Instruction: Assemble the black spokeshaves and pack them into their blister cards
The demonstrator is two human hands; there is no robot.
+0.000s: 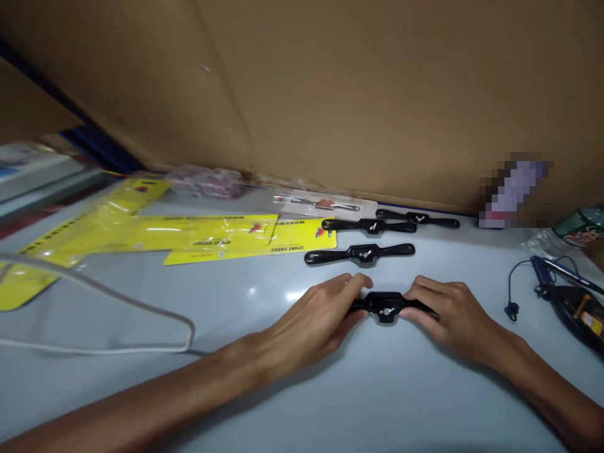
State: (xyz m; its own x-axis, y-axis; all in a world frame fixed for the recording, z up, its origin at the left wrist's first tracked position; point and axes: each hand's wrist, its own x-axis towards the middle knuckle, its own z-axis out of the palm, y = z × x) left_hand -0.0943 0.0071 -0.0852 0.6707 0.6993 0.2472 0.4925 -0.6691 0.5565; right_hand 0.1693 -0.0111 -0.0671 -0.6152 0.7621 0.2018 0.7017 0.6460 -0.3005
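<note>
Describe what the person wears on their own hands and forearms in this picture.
Both forearms are bare, with no sleeve in view. The left hand is ungloved, with a thin, light-coloured ring. The right hand is ungloved; no ring shows.

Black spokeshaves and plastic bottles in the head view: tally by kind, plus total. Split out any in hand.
Black spokeshave gripped by the left hand and right hand: 1
Black spokeshaves not in hand: 3 (near, middle, rear)
Plastic bottle, cut off by the right edge: 1
Total: 5
</note>
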